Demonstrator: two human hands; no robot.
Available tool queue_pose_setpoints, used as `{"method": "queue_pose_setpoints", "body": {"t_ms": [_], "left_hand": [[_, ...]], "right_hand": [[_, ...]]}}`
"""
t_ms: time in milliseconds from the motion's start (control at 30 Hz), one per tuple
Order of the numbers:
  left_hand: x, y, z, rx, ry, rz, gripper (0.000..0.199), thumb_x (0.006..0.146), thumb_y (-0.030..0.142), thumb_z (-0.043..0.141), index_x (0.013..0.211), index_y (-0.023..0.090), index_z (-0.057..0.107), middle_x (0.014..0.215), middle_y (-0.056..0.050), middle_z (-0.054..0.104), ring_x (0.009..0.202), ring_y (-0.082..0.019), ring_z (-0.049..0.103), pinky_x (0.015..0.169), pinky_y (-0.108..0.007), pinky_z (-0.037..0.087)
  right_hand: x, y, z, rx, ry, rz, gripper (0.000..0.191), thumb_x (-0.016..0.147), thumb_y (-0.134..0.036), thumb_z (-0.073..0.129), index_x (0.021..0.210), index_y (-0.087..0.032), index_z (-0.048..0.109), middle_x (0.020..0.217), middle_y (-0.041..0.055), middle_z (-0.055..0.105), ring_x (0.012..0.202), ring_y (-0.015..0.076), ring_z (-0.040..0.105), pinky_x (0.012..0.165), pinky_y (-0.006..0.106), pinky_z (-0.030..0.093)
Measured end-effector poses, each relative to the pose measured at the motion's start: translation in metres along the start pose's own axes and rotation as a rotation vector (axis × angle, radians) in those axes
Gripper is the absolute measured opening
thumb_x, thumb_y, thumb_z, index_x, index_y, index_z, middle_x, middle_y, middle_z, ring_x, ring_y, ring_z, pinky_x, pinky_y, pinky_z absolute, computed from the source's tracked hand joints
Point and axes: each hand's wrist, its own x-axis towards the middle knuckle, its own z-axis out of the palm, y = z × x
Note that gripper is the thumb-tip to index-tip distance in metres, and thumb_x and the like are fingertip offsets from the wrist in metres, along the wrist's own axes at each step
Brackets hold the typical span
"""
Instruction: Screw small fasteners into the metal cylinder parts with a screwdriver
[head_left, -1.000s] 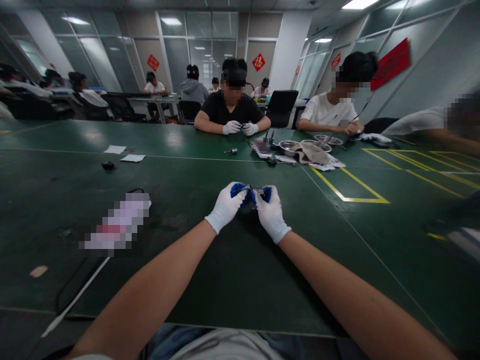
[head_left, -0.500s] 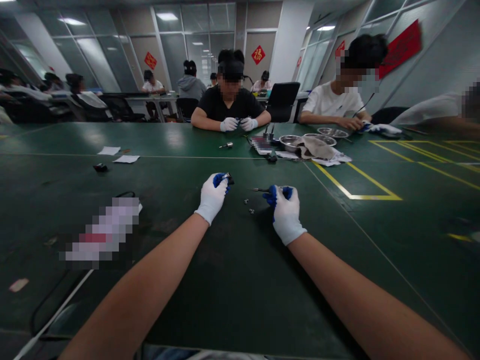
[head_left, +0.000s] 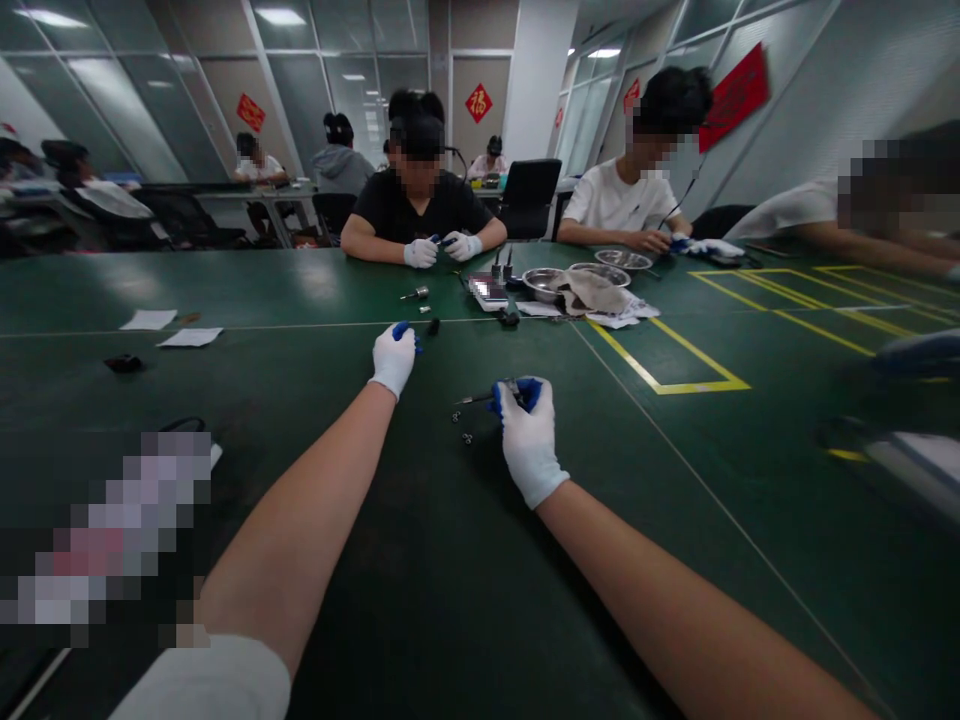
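Observation:
My left hand [head_left: 394, 360], in a white glove with blue fingertips, reaches over the green table with its thumb and fingers a little apart and nothing visible between them. Just beyond its fingertips a small black part [head_left: 433, 326] rests on the table, near a small pale piece [head_left: 425, 309]. My right hand [head_left: 529, 430], gloved alike, is closed around a slim dark tool [head_left: 472, 400] whose thin metal tip points left. Two small metal pieces [head_left: 456, 416] [head_left: 467, 438] lie to the left of that hand.
Farther back are a silver part with a thin shaft [head_left: 415, 293], metal bowls [head_left: 544, 283], a grey cloth [head_left: 596, 293] and a black piece [head_left: 508, 318]. Paper slips [head_left: 190, 337] and a dark object [head_left: 124, 363] lie left. People sit opposite and at the right, hands on the table.
My left hand has moved forward and let go of the black part, which now lies on the table. My right hand still holds the tool. The view has shifted right.

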Motion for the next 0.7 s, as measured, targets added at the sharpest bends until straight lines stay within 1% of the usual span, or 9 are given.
{"method": "queue_pose_setpoints", "body": {"t_ms": [100,200,233,300,400,467,533,633,700], "left_hand": [[-0.017,-0.001,-0.013,-0.006,-0.104,0.015,0.03,0.094,0.02,0.059,0.12,0.014,0.072,0.105,-0.013,0.078,0.083,-0.018,0.075,0.08,-0.035,0.063],[-0.044,0.001,-0.028,0.036,-0.23,0.056,0.026,0.084,0.017,0.072,0.109,0.016,0.078,0.102,-0.01,0.08,0.09,-0.021,0.075,0.092,-0.041,0.063],[-0.053,0.002,-0.033,0.088,-0.281,0.103,0.026,0.08,0.015,0.074,0.105,0.017,0.08,0.104,-0.009,0.08,0.096,-0.023,0.075,0.099,-0.043,0.061],[-0.071,0.006,-0.04,0.285,-0.394,0.259,0.026,0.079,0.016,0.075,0.104,0.021,0.082,0.112,-0.008,0.079,0.109,-0.025,0.073,0.111,-0.044,0.054],[-0.095,0.011,-0.046,0.545,-0.472,0.401,0.031,0.084,0.021,0.071,0.112,0.024,0.082,0.12,-0.008,0.075,0.116,-0.027,0.071,0.114,-0.044,0.052],[-0.11,0.014,-0.048,0.588,-0.48,0.452,0.034,0.086,0.023,0.069,0.118,0.025,0.08,0.122,-0.008,0.073,0.116,-0.028,0.07,0.111,-0.043,0.054],[-0.123,0.016,-0.05,0.552,-0.457,0.512,0.037,0.088,0.023,0.067,0.124,0.024,0.077,0.12,-0.008,0.073,0.114,-0.027,0.07,0.108,-0.042,0.055],[-0.141,0.021,-0.053,0.457,-0.323,0.616,0.044,0.092,0.026,0.064,0.136,0.02,0.069,0.117,-0.01,0.072,0.107,-0.025,0.07,0.102,-0.041,0.057],[-0.153,0.026,-0.053,0.406,-0.244,0.7,0.047,0.093,0.029,0.064,0.139,0.018,0.065,0.118,-0.011,0.07,0.108,-0.025,0.069,0.101,-0.04,0.057]], "right_hand": [[0.001,-0.002,0.002,0.068,0.013,-0.004,0.046,0.075,-0.046,0.076,0.109,-0.024,0.054,0.095,0.004,0.069,0.09,0.0209,0.068,0.08,0.037,0.059],[0.004,-0.005,0.001,0.075,-0.002,-0.069,0.047,0.077,-0.044,0.074,0.115,-0.024,0.054,0.101,0.0054,0.07,0.094,0.021,0.069,0.085,0.039,0.059],[0.005,-0.006,0.0,0.061,-0.009,-0.096,0.045,0.078,-0.044,0.073,0.113,-0.024,0.055,0.1,0.0057,0.07,0.094,0.021,0.069,0.087,0.039,0.059],[0.006,-0.008,-0.002,0.035,-0.028,-0.142,0.039,0.078,-0.042,0.072,0.109,-0.023,0.058,0.098,0.0058,0.071,0.094,0.0213,0.069,0.089,0.04,0.059],[0.003,-0.014,-0.006,0.007,-0.074,-0.208,0.035,0.079,-0.04,0.072,0.106,-0.023,0.06,0.098,0.0053,0.073,0.094,0.0216,0.069,0.09,0.041,0.059],[-0.002,-0.018,-0.008,-0.015,-0.134,-0.256,0.035,0.079,-0.039,0.072,0.108,-0.023,0.062,0.099,0.0057,0.074,0.095,0.0224,0.07,0.092,0.042,0.059],[-0.007,-0.021,-0.01,-0.031,-0.191,-0.291,0.037,0.079,-0.039,0.072,0.111,-0.023,0.063,0.102,0.0068,0.075,0.097,0.0237,0.071,0.094,0.043,0.059],[-0.013,-0.023,-0.011,-0.063,-0.25,-0.33,0.037,0.08,-0.037,0.072,0.113,-0.023,0.064,0.103,0.0077,0.076,0.097,0.0251,0.073,0.093,0.045,0.06],[-0.015,-0.023,-0.011,-0.106,-0.293,-0.369,0.037,0.081,-0.035,0.071,0.115,-0.023,0.064,0.104,0.0078,0.076,0.095,0.0255,0.073,0.092,0.046,0.061]]}}
